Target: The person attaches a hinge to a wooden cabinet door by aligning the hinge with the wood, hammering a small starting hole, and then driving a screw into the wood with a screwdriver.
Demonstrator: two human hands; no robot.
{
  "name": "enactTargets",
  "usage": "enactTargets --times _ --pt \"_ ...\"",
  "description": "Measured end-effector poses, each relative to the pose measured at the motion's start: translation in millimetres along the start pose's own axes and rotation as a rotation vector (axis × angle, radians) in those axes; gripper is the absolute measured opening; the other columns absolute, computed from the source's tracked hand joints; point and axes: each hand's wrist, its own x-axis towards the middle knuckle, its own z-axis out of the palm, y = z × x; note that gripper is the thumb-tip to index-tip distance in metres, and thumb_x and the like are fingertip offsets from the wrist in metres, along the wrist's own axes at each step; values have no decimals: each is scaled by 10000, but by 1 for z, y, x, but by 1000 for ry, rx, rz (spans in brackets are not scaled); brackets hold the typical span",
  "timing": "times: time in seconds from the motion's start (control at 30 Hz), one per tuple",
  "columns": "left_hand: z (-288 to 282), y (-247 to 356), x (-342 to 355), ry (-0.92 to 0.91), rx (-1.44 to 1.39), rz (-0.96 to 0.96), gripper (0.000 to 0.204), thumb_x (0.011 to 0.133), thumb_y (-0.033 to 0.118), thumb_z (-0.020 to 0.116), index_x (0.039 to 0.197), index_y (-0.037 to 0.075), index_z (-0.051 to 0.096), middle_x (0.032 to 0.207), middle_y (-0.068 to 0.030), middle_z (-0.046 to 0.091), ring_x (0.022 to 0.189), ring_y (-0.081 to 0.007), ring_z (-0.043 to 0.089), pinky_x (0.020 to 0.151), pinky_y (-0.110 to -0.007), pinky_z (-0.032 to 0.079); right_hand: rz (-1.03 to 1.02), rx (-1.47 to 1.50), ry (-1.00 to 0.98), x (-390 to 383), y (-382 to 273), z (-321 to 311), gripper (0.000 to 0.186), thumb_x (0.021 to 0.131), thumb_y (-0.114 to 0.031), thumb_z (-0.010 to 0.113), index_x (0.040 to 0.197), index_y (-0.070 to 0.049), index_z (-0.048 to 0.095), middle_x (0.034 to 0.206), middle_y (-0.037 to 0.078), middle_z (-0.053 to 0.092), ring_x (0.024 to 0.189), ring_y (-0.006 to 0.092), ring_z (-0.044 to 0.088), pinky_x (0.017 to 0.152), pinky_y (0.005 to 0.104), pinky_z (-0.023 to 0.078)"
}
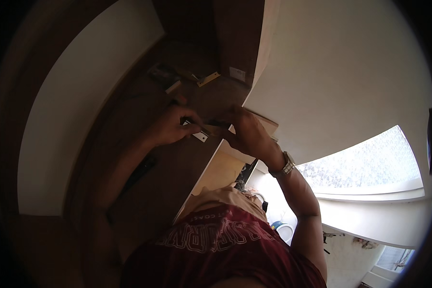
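Observation:
My left hand [174,126] is closed, thumb against fingers, at a short pale flat strip with a small hole [198,134]. The strip's far end is hidden behind the fingers. Close by on the right, my right hand [248,132] is curled with its fingertips together, and a watch [288,164] circles that wrist. A small dark piece [219,123] shows in shadow between the hands; its kind and whatever the right fingertips hold cannot be made out. Both hands are over a dark brown wooden surface beside its pale edge.
Beyond the hands, a yellowish strip with holes [209,79] and a light small block [173,87] lie on the dark board [177,158]. A brown upright panel [235,38] with a pale label [237,73] stands behind. Right are a white wall [341,72] and a bright window [369,165].

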Motion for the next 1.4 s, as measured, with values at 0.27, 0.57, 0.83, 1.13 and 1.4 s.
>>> enactTargets --times 0.27,0.57,0.83,1.13,1.4 --pt "-4 -15 -19 3 -67 -7 64 901 48 697 956 16 697 834 -55 678 666 -106 641 657 -277 519 -211 -163 26 3 -14 7 280 820 -117 764 1068 -3 705 907 175 620 787 317 679 723 402 542" --pt "-15 -30 -38 165 55 376 171 895 87 718 1030 6 653 966 -64 655 717 -136 638 732 -284 527 31 160 69 -3 -33 17 273 779 -82 768 998 5 631 842 156 675 696 306 673 611 390 522" --pt "-24 20 -52 329 -529 46 227 899 165 719 1076 35 660 935 -39 669 674 -80 560 632 -240 461 -281 -220 264 -27 -40 20 222 709 15 663 925 -36 653 812 139 561 761 315 582 695 420 475" --pt "-18 5 -45 360 -709 158 187 912 176 713 1046 57 658 836 7 635 651 -80 568 596 -241 441 -176 66 199 -16 -34 0 114 828 57 669 922 -8 676 875 123 628 778 278 640 673 376 512" --pt "-17 31 -43 53 -360 8 296 860 97 760 1124 53 634 876 -23 649 733 -86 592 658 -252 474 -95 285 -194 41 29 -16 172 881 19 646 1039 -7 707 985 151 712 830 281 701 728 359 547"
